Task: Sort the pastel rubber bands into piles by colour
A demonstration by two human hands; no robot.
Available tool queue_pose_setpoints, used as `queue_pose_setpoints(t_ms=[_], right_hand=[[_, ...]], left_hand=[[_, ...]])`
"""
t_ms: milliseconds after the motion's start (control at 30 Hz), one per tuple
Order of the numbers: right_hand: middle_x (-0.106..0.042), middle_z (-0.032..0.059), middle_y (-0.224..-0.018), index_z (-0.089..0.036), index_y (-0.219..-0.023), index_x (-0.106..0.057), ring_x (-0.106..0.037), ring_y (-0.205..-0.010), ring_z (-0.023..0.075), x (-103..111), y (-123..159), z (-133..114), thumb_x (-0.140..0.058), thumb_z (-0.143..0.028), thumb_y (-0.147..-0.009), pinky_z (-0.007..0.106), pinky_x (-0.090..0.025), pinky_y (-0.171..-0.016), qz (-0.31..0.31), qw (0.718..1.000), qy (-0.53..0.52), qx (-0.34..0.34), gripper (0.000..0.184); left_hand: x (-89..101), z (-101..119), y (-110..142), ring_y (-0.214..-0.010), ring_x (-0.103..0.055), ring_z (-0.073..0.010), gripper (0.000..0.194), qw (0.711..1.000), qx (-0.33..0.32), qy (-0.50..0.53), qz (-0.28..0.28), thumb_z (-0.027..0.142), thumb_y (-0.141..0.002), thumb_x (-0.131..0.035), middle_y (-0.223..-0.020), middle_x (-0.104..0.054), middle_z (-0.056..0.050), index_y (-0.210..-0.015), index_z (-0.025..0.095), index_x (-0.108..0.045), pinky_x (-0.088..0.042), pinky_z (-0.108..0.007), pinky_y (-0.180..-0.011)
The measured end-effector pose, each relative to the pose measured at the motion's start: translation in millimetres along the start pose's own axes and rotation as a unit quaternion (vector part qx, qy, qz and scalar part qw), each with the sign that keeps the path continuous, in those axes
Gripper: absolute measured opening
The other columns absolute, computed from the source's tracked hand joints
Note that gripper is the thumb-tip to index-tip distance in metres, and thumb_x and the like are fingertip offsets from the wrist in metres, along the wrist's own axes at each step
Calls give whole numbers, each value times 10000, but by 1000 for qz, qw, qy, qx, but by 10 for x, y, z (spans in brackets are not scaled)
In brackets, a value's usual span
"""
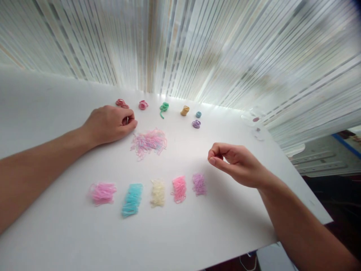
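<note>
My left hand (109,123) rests on the white table (56,233) with its fingers curled in, pinching something small that I cannot make out, just left of a mixed heap of thin pastel elastic bands (149,142). Hovering over the table to the right of that heap, my right hand (235,162) has its fingertips pinched together; whether they hold a band is unclear. Along the near side lie sorted piles: light pink (102,192), blue (132,199), cream (158,192), bright pink (179,188) and purple (199,184).
Small thicker rings sit in a far row: red (121,102), pink (143,105), green (164,108), yellow (185,110), blue (198,114) and purple (196,124). A clear plastic piece (254,124) lies at the far right. Striped white curtains hang behind the table.
</note>
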State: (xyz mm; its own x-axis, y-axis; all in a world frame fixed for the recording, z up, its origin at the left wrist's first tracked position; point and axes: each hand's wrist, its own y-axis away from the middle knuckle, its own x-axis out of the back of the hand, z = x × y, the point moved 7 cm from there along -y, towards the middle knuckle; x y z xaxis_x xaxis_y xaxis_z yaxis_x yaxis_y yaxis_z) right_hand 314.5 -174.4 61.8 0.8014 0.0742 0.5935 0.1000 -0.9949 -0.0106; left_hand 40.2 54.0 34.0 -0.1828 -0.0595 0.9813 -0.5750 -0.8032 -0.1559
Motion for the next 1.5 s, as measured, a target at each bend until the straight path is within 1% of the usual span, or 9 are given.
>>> queue_pose_setpoints(t_ms=[100, 267, 500, 767, 1033, 1167, 1333, 1400, 1500], right_hand=[[-653, 14, -775, -209, -869, -685, -540, -704, 152, -109, 104, 120, -678, -328, -1051, 290, -442, -637, 18, 1000, -4, -11, 218], [-680, 28, -822, -224, -856, -680, -570, -743, 161, -219, 164, 87, -681, -209, -985, 276, -455, -621, 3, 998, 56, 5, 130], [-708, 26, -848, -234, -869, -677, -607, -747, 155, -182, 237, 38, -661, -178, -984, 244, -463, -569, -15, 993, 119, 16, 128], [-736, 18, -866, -227, -878, -682, -627, -741, 143, -193, 240, 21, -655, -111, -949, 251, -495, -628, -37, 988, 147, 40, 139], [-733, 26, -893, -235, -917, -707, -628, -779, 161, -177, 267, 65, -661, -126, -968, 281, -506, -661, -41, 989, 139, 35, 129], [-716, 32, -862, -231, -905, -707, -618, -764, 172, -120, 253, 74, -674, -149, -979, 305, -508, -664, -9, 990, 137, 44, 116], [-692, 35, -843, -237, -950, -738, -605, -748, 184, -12, 226, 122, -694, -239, -1029, 336, -510, -678, 69, 985, 144, 71, 90], [-685, 35, -843, -243, -978, -760, -613, -752, 189, 33, 203, 202, -709, -293, -1041, 346, -515, -688, 103, 984, 129, 65, 96], [-706, 35, -831, -248, -1009, -793, -638, -741, 197, 143, 154, 368, -747, -403, -1031, 351, -520, -680, 169, 982, 84, 24, 163]], left_hand=[[23, 14, 8, -813, -577, -234, 283, 1000, -5, 13, 2, 483, -930, -499, -888, -707, -47, -872, 240, -632, -318, -340, -717], [34, -5, 6, -791, -566, -230, 280, 1000, 5, 7, 5, 486, -913, -504, -890, -711, -44, -857, 242, -629, -329, -340, -725], [10, -18, -1, -796, -584, -224, 310, 1000, -1, -13, 14, 483, -932, -495, -895, -718, -46, -881, 230, -667, -318, -328, -720], [6, -34, -12, -841, -623, -249, 337, 1000, 14, -26, 7, 501, -912, -474, -931, -732, -53, -902, 234, -681, -323, -331, -727], [2, -50, -16, -857, -637, -248, 347, 1000, 10, -25, 8, 505, -916, -478, -940, -753, -55, -914, 235, -696, -341, -334, -738], [4, -52, -14, -807, -611, -243, 316, 1000, 11, -6, 9, 502, -904, -490, -902, -734, -52, -876, 240, -665, -333, -338, -728], [8, -1, -1, -826, -647, -258, 293, 1000, -5, 7, 5, 484, -915, -496, -892, -744, -57, -854, 241, -647, -334, -346, -713], [12, 6, 1, -839, -687, -267, 299, 1000, -2, 7, 10, 486, -918, -511, -887, -763, -62, -854, 242, -671, -350, -344, -698], [16, 16, 3, -850, -721, -259, 292, 1000, -5, 11, 21, 475, -921, -515, -903, -799, -53, -841, 246, -677, -368, -339, -667]])
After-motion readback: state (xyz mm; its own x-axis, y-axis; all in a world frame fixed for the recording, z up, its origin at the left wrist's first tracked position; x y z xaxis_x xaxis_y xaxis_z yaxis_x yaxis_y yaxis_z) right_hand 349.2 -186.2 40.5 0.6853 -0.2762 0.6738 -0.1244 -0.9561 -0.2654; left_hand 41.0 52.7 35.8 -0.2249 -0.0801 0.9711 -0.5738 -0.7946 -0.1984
